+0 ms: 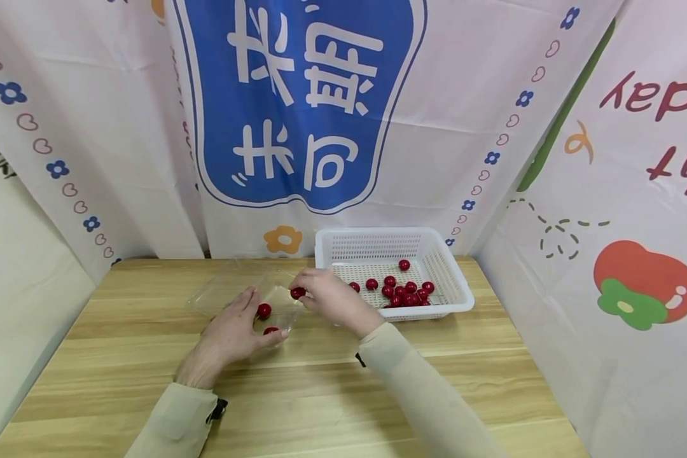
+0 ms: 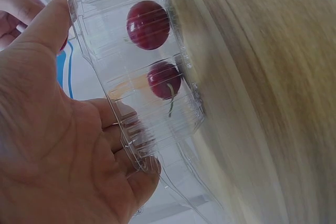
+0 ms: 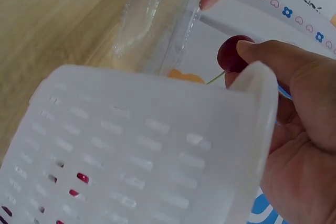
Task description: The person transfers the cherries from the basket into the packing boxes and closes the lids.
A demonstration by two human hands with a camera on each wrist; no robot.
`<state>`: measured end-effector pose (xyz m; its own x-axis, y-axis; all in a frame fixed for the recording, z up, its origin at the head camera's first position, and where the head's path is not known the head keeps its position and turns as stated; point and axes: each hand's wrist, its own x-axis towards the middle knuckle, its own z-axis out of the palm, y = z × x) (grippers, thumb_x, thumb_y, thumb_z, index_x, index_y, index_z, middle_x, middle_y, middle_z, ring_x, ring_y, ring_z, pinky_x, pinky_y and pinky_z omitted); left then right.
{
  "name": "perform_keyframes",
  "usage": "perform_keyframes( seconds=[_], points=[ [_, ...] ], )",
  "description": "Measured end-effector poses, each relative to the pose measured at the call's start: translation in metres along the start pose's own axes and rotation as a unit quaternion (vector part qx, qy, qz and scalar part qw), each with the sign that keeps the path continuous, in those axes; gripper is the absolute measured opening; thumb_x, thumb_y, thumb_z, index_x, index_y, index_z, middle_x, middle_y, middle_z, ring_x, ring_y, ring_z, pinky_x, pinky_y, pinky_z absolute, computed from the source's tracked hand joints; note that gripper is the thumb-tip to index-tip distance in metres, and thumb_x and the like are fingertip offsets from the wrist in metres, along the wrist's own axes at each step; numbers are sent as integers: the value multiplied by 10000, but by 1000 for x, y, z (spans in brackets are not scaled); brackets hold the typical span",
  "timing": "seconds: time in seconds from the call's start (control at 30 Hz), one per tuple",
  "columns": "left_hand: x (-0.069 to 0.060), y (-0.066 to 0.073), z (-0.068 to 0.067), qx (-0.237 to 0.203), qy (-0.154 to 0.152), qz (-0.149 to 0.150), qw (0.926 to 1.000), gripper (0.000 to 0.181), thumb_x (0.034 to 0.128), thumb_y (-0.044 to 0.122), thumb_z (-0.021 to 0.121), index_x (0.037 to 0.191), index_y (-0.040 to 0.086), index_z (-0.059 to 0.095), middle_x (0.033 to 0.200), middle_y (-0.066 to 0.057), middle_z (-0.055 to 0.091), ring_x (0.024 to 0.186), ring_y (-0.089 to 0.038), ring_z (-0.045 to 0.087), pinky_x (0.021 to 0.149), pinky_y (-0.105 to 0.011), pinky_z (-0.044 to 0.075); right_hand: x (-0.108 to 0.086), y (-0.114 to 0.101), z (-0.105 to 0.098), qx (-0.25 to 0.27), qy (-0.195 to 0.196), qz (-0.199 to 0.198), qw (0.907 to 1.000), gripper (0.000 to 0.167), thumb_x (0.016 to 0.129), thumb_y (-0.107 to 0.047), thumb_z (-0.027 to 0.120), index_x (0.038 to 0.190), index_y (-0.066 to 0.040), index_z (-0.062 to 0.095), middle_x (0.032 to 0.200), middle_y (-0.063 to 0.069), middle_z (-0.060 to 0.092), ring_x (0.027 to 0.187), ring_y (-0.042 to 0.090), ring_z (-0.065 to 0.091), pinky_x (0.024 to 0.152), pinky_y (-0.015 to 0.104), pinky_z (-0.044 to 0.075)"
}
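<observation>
A clear plastic clamshell box stands on the table, its transparent lid folded out to the left. Two red cherries lie inside; one cherry is larger in the left wrist view, the other cherry shows its stem. My left hand grips the box's rim, thumb on the near side and fingers on the far side. Between thumb and fingers, my right hand pinches a dark red cherry with a green stem, at the box's right end.
A white slotted plastic basket stands right of the box, with several cherries in it. The wooden table meets printed cloth walls at the back and right. The basket's rim lies just below the right hand.
</observation>
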<state>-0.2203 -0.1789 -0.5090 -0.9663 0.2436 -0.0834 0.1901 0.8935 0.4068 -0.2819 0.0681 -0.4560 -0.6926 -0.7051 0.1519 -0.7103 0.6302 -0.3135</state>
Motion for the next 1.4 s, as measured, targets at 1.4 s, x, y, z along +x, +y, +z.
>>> perform_keyframes(
  seconds=[1.4],
  points=[
    [1, -1, 1, 27, -18, -60, 10000, 1315, 1007, 788, 793, 1794, -133, 282, 1904, -374, 239, 1752, -618, 319, 1394, -765, 382, -17, 12, -30, -157, -117, 223, 9996, 343, 1111, -50, 793, 1453, -62, 812, 1486, 121, 828, 1429, 309, 780, 1273, 444, 613]
  ],
)
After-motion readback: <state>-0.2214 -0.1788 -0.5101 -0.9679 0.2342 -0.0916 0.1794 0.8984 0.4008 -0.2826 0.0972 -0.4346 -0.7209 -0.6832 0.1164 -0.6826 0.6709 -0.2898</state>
